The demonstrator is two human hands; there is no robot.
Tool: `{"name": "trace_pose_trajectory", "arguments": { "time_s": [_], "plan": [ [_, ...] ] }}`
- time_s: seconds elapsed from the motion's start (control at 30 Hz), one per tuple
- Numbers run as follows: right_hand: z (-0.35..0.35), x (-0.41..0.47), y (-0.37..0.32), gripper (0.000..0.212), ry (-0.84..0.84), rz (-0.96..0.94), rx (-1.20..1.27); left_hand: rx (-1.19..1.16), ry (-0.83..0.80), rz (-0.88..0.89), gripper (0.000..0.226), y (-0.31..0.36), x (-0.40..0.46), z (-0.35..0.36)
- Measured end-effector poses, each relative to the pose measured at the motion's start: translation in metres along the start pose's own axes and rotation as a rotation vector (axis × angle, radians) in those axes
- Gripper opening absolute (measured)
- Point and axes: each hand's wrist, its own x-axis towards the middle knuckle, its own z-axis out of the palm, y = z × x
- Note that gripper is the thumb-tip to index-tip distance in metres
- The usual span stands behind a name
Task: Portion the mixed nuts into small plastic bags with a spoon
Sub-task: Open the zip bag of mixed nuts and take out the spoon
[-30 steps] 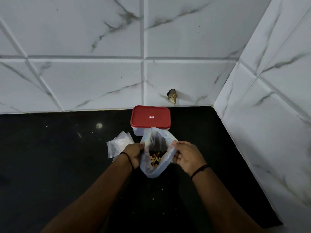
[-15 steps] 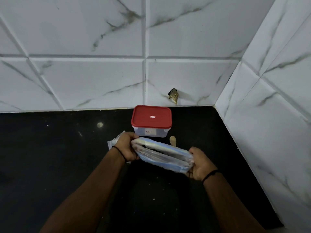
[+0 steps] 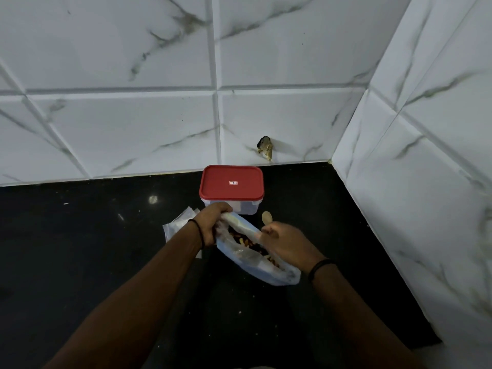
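Observation:
A large clear bag of mixed nuts lies tilted on the black counter, its mouth toward the upper left. My left hand grips the bag's top edge. My right hand hovers over the bag's right side with its fingers curled, its thumb next to a wooden spoon. Only the spoon's bowl shows; the handle is hidden under that hand, so I cannot tell whether it is held. Small plastic bags lie in a pile just left of my left hand.
A clear container with a red lid stands shut behind the bag, near the back wall. White marble tiles close off the counter at the back and right. A small hole marks the back wall.
My right hand let go of the bag's right end and moved up over the spoon's handle. The bag, held stretched between both hands before, now sags with the nuts showing, held by my left hand alone.

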Motion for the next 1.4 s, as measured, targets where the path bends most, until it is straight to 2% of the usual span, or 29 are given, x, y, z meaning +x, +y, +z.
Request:
{"name": "trace_pose_trajectory", "arguments": {
  "time_s": [0.1,0.17,0.23,0.3,0.37,0.43,0.5,0.57,0.63,0.7,0.77,0.87,0.97,1.07,1.2,1.4],
  "plan": [
    [0.016,0.010,-0.003,0.027,0.010,-0.015,-0.110,0.043,-0.047,0.075,0.013,0.005,-0.001,0.002],
    [0.022,0.016,-0.001,0.025,0.091,0.013,-0.070,0.215,-0.025,0.149,0.021,0.007,-0.001,-0.001],
    [0.022,0.017,0.000,0.025,0.164,0.031,0.001,0.532,0.100,0.230,0.040,0.004,-0.001,-0.007],
    [0.021,0.017,0.000,0.030,0.243,0.026,-0.006,0.655,0.259,0.306,0.059,-0.008,-0.007,-0.010],
    [0.020,0.018,0.002,0.031,0.303,0.032,0.019,0.578,0.284,0.262,0.057,-0.029,-0.018,-0.006],
    [0.022,0.018,0.003,0.028,0.351,0.040,0.065,0.458,0.202,0.083,0.047,-0.053,-0.029,0.007],
    [0.024,0.018,0.000,0.021,0.377,0.037,0.072,0.221,0.131,-0.034,0.041,-0.067,-0.034,0.021],
    [0.028,0.014,-0.004,0.016,0.383,0.016,0.038,0.022,0.150,-0.057,0.034,-0.070,-0.023,0.030],
    [0.034,0.013,-0.007,0.019,0.403,-0.001,-0.007,-0.051,0.213,-0.079,0.030,-0.069,-0.014,0.035],
    [0.039,0.015,-0.007,0.024,0.393,0.072,-0.023,-0.088,0.236,-0.105,0.034,-0.068,-0.007,0.036],
    [0.039,0.022,-0.005,0.027,0.343,0.257,0.144,-0.159,0.206,-0.096,0.034,-0.071,-0.002,0.030],
    [0.032,0.025,-0.001,0.023,0.250,0.552,0.724,-0.174,0.171,-0.048,0.025,-0.071,0.005,0.013],
    [0.029,0.023,0.008,0.024,0.226,0.623,1.028,-0.209,0.167,-0.066,0.019,-0.062,0.004,-0.006],
    [0.027,0.019,0.014,0.024,0.206,0.633,1.228,-0.295,0.092,-0.131,0.028,-0.048,-0.011,-0.013],
    [0.016,0.012,0.020,0.031,0.190,0.668,1.360,-0.269,0.086,-0.200,0.027,-0.033,-0.022,-0.016],
    [0.014,0.015,0.028,0.025,0.221,0.787,1.229,-0.243,0.140,-0.233,0.021,-0.021,-0.016,-0.012]
  ]
}}
